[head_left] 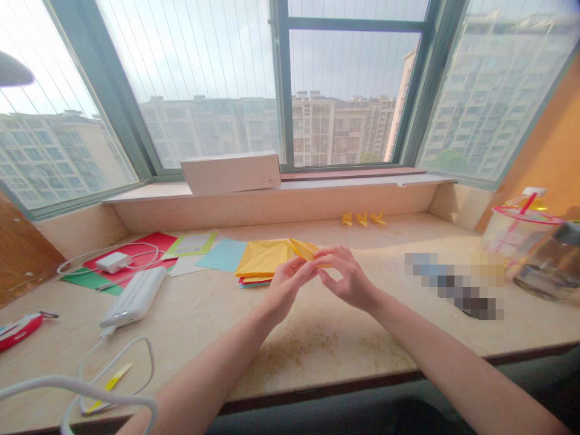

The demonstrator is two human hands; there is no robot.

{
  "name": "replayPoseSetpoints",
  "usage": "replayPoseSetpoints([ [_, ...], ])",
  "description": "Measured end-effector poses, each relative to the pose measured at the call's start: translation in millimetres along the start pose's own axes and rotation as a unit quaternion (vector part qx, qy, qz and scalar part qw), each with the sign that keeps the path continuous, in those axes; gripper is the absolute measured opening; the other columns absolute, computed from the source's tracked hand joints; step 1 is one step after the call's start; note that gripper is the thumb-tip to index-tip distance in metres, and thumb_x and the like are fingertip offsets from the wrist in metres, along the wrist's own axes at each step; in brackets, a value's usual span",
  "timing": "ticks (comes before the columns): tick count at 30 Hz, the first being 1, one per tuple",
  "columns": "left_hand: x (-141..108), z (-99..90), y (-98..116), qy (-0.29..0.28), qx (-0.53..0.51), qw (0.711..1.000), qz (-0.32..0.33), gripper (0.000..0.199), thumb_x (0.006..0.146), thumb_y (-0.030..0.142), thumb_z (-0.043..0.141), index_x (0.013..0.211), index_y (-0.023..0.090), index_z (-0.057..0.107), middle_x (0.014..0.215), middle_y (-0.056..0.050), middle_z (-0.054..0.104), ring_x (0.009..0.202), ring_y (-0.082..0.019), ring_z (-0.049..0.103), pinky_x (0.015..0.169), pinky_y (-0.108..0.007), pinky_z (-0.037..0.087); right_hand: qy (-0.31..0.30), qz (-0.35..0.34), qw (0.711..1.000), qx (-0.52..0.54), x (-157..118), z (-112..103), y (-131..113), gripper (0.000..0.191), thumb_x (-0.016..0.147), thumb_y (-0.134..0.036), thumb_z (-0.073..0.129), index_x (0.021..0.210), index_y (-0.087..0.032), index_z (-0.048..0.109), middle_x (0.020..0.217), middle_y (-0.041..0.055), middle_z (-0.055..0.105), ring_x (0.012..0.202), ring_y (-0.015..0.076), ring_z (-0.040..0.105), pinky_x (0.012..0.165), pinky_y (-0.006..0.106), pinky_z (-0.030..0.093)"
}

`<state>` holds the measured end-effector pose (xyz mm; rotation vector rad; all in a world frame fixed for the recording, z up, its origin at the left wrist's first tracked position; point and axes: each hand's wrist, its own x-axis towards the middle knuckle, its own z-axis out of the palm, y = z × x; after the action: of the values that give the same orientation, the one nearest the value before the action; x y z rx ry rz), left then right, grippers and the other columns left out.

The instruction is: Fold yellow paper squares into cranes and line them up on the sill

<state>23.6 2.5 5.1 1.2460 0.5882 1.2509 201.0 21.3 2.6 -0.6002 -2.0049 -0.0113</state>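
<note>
Over the worktop (348, 356), between its front and back edges, the left hand (285, 287) and right hand (348, 278) together pinched the folded yellow paper (302, 248) (thin, seemingly); crisp creases probably called for even fingertip pressure.

Folded paper (302, 248): yellow. Paper stack (259, 258), left: yellow on top, red and blue beneath. Paper cranes (361, 219), far right: yellow. Left sheets (165, 243): red, green, light blue. Power bank (136, 295), left: white. Tabletop (326, 356): mottled beige.
</note>
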Motion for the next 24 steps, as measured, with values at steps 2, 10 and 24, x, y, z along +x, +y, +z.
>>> replayPoseSetpoints([
  [2,-0.4,0.1,-0.3,-0.006,-0.018,1.0,0.004,0.027,0.086,0.038,0.068,0.1,0.015,0.072,0.106,-0.008,0.071,0.104,-0.021,0.064,0.101,-0.038,0.047,0.002,-0.002,1.0,-0.001,0.0,-0.1,0.0,0.018,0.088,-0.02,0.064,0.105,-0.025,0.066,0.109,0.0064,0.069,0.104,0.0227,0.062,0.091,0.041,0.045],
  [10,0.2,0.5,-4.7,-0.03,-0.025,0.999,0.006,0.025,0.09,0.036,0.064,0.103,0.016,0.072,0.11,-0.008,0.07,0.107,-0.022,0.064,0.104,-0.044,0.046,0.034,0.02,0.999,0.001,0.0,0.4,2.3,0.011,0.092,-0.021,0.061,0.099,-0.025,0.068,0.103,0.0059,0.07,0.098,0.0222,0.063,0.088,0.042,0.045],
  [24,2.0,0.1,-7.3,-0.014,0.002,1.0,0.015,0.031,0.083,0.032,0.073,0.11,0.018,0.072,0.113,-0.009,0.072,0.106,-0.023,0.066,0.1,-0.041,0.05,0.073,0.152,0.976,0.136,1.4,8.8,-3.5,0.002,0.084,-0.022,0.068,0.085,-0.023,0.067,0.107,0.0066,0.062,0.104,0.0216,0.061,0.094,0.039,0.049],
])
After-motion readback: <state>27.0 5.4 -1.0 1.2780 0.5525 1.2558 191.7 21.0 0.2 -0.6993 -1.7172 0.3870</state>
